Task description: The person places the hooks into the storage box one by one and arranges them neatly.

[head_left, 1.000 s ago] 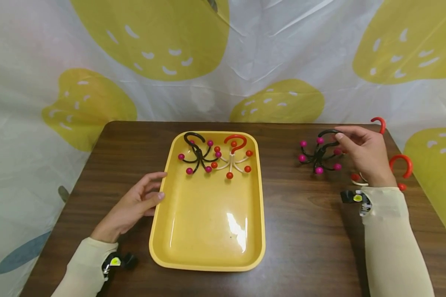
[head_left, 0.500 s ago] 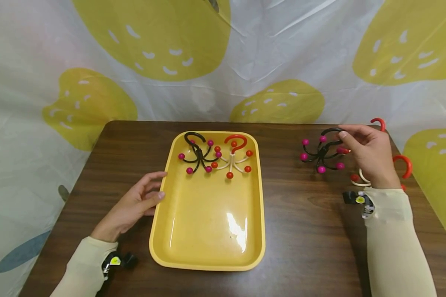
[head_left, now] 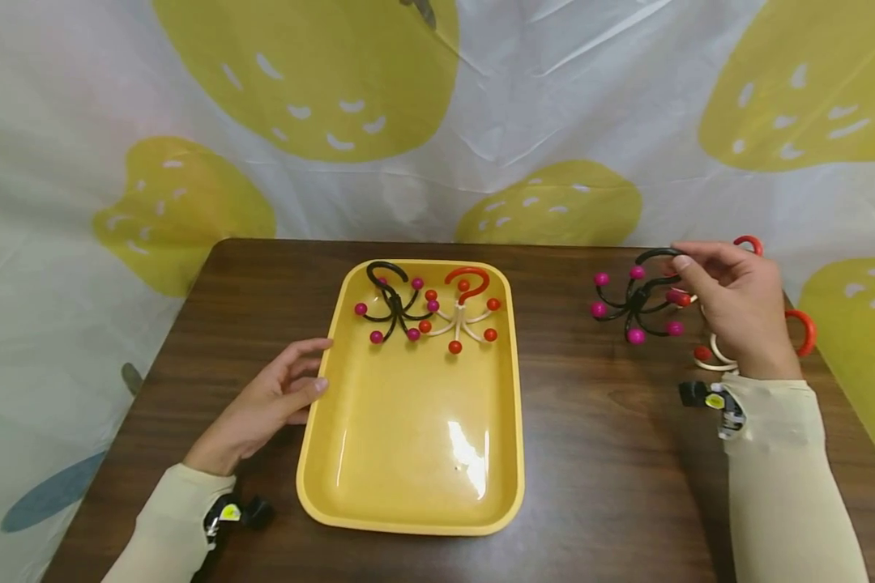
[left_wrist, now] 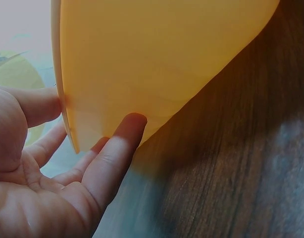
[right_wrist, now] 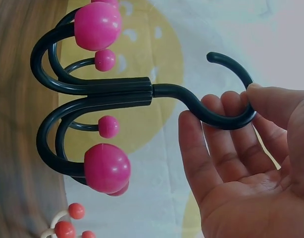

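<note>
My right hand pinches the black hook of a multi-arm hook hanger with pink ball tips. In the right wrist view, thumb and fingers meet on the curve of its hook, and its arms fan out away from the palm. My left hand touches the left side of a yellow tray, its straight fingers against the outer wall. At the tray's far end lie another black hanger with pink tips and a white one with a red hook and red tips.
Partly hidden behind my right hand, a white hanger with a red hook stands on the brown table. A second red hook shows beyond that hand. A lemon-print cloth hangs behind the table.
The head view has shifted slightly. My right hand, with the black hanger in it, has moved only a little. The left hand stays at the tray's side.
</note>
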A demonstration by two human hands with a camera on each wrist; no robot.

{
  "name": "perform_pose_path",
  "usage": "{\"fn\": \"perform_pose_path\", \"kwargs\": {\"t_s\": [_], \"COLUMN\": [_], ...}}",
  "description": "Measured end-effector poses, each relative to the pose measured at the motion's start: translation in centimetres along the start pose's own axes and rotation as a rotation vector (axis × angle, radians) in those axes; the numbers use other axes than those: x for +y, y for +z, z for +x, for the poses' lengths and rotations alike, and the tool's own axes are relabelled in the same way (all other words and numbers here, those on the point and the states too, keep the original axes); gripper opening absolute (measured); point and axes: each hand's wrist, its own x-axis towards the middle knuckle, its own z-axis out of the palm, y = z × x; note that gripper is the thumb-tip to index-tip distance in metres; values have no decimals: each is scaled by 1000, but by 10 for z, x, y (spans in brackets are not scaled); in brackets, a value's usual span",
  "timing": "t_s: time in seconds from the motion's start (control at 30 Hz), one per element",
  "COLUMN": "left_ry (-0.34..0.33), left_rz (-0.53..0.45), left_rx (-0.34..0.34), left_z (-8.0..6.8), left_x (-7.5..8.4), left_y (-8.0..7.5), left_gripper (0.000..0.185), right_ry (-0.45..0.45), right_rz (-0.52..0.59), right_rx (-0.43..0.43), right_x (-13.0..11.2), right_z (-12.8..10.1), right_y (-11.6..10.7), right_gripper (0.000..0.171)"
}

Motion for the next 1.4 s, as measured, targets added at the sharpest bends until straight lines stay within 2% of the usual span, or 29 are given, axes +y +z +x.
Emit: {"fn": "perform_pose_path", "kwargs": {"t_s": [0.1, 0.37, 0.5, 0.8, 1.2, 1.4], "left_ry": [3, -3, -4, -11, -19, -13], "left_rz": [1, 8, 9, 6, 11, 20], "left_rx": [0, 1, 0, 4, 10, 17], "left_z": [0, 0, 1, 0, -2, -1], "left_x": [0, -1, 1, 2, 0, 1], "left_y": [0, -1, -1, -1, 1, 1], "left_gripper": [61, 61, 62, 62, 62, 61], "right_ry": [-18, -69, -82, -131, -182, -199], "right_rz": [-5, -239, -289, -191, -185, -117], "right_rx": [-10, -6, -9, -66, -144, -193], "right_x": [-4, -19, -28, -46, -58, -64], "right_z": [-1, -6, -10, -18, -28, -32], "right_y": [3, 10, 13, 32, 61, 77], "right_gripper": [27, 28, 27, 23, 22, 22]}}
